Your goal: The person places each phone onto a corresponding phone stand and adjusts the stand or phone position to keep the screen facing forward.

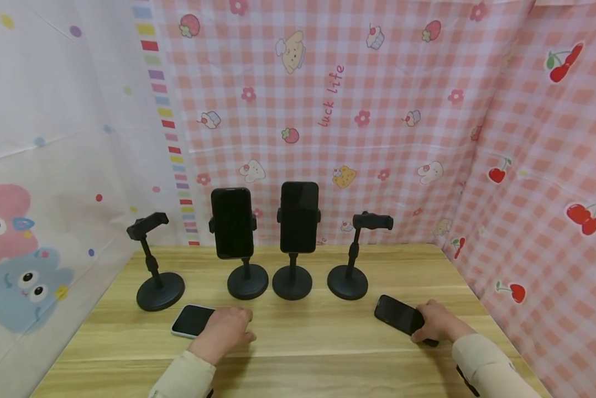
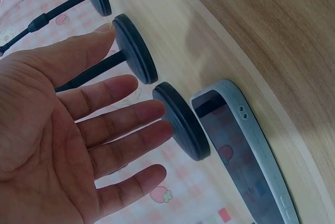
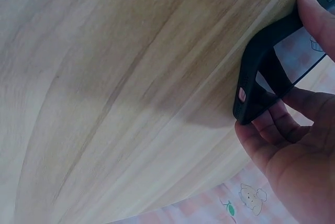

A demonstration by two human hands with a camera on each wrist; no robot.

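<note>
On the wooden table [image 1: 303, 342] stand several black phone stands. The two middle ones hold dark phones [image 1: 232, 222] [image 1: 299, 216]; the outer stands [image 1: 156, 265] [image 1: 353, 257] are bare. My left hand [image 1: 226, 327] hovers with straight fingers beside a phone in a pale case [image 1: 191, 320] lying flat; in the left wrist view the hand [image 2: 91, 130] is spread and the pale-cased phone [image 2: 246, 156] lies apart from it. My right hand [image 1: 434, 323] grips a phone in a black case [image 1: 397, 315], thumb and fingers [image 3: 282, 130] pinching the black-cased phone's [image 3: 267, 77] edges, one end raised off the table.
Patterned cloth walls enclose the table: pink check behind [image 1: 338, 110] and at the right [image 1: 552, 193], white cartoon print at the left [image 1: 39, 193]. The stand bases [image 2: 180, 122] line up across the back of the table. Bare wood lies between my two hands.
</note>
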